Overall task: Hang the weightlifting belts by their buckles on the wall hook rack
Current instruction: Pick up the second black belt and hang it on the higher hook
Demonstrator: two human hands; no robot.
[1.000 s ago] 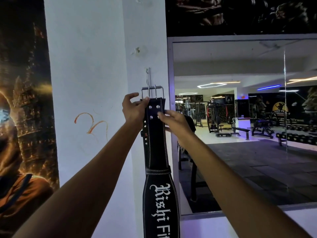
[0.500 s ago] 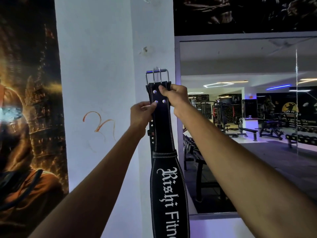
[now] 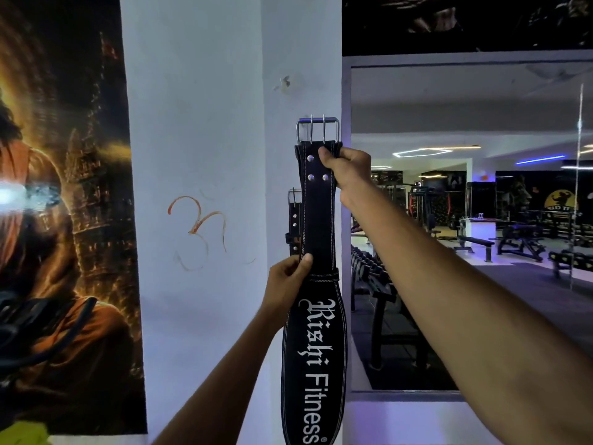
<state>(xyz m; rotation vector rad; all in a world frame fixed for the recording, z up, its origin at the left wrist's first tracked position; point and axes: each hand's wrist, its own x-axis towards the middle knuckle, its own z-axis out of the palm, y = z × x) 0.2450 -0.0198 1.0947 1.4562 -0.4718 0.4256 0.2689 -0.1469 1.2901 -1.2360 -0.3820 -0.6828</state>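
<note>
Pinching the black belt [image 3: 316,226] mid-frame, the right hand [image 3: 348,170] clamps its top just under the steel buckle [image 3: 317,130], while the left hand [image 3: 285,282] grips lower, against the white pillar [image 3: 199,123]; a second belt [image 3: 294,220] hangs behind.

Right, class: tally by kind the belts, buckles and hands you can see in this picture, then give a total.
Weightlifting belts: 2 (held belt, belt behind it)
Metal buckles: 2 (upper buckle, lower buckle)
Hands: 2 (left hand, right hand)
Total: 6
</note>
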